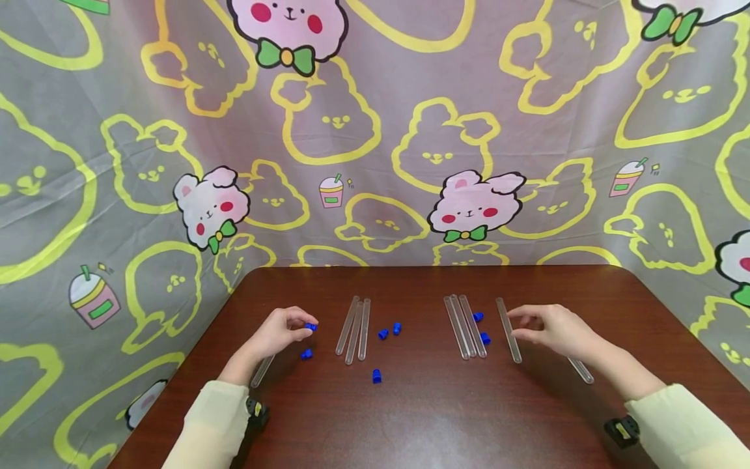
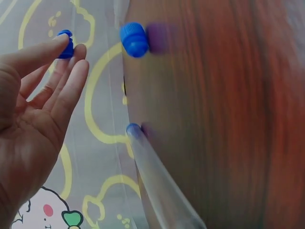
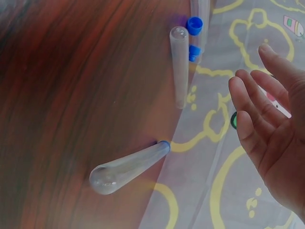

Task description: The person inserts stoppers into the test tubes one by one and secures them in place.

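My left hand [image 1: 275,335] pinches a small blue cap [image 2: 66,46] between thumb and fingers, raised above the table. Another blue cap [image 1: 307,354] lies just below it on the wood. Partly hidden by the left forearm is a clear test tube [image 1: 263,371], which shows blue at its far end in the left wrist view. My right hand [image 1: 553,327] hovers with loosely bent fingers beside an uncapped test tube [image 1: 508,331] and holds nothing. Under the right forearm lies another test tube [image 3: 128,167], with blue at its far end.
Three test tubes [image 1: 354,331] lie left of centre, with blue caps [image 1: 383,334] to their right and one cap [image 1: 377,376] nearer the front. Right of centre, more tubes [image 1: 465,326] lie beside two caps [image 1: 485,339]. A patterned cloth [image 1: 387,163] hangs behind the brown table [image 1: 410,417].
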### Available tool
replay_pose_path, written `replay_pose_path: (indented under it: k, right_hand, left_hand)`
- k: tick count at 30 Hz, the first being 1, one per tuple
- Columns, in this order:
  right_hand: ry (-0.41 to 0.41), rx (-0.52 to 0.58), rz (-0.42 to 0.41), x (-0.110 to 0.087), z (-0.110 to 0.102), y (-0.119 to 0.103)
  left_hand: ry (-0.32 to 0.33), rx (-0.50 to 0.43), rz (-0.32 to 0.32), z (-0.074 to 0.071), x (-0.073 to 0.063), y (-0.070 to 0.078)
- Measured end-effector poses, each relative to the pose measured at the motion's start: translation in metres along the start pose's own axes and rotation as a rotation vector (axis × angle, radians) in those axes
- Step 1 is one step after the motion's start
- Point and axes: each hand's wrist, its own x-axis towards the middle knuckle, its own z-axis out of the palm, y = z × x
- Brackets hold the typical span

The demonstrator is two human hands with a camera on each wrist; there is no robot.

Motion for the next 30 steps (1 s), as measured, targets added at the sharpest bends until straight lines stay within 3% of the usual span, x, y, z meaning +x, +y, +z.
replay_pose_path:
  k: [9,14,23,30]
  right_hand:
    - [-0.018,-0.057,0.021,0.006,0.002,0.011]
    - [-0.025,-0.081,0.029,0.011,0.004,0.017]
    - [-0.036,-0.092,0.101,0.023,0.012,0.028]
    - [-0.039,-0.135,0.147,0.029,0.021,0.036]
  left_hand:
    - [0.009,-0.138,0.041,0.009,0.007,0.016]
    - [-0.006,-0.134,0.016,0.014,0.009,0.033]
    - [-0.006,-0.108,0.086,0.016,0.009,0.08]
    - [-0.022,-0.094,0.098,0.025,0.012,0.094]
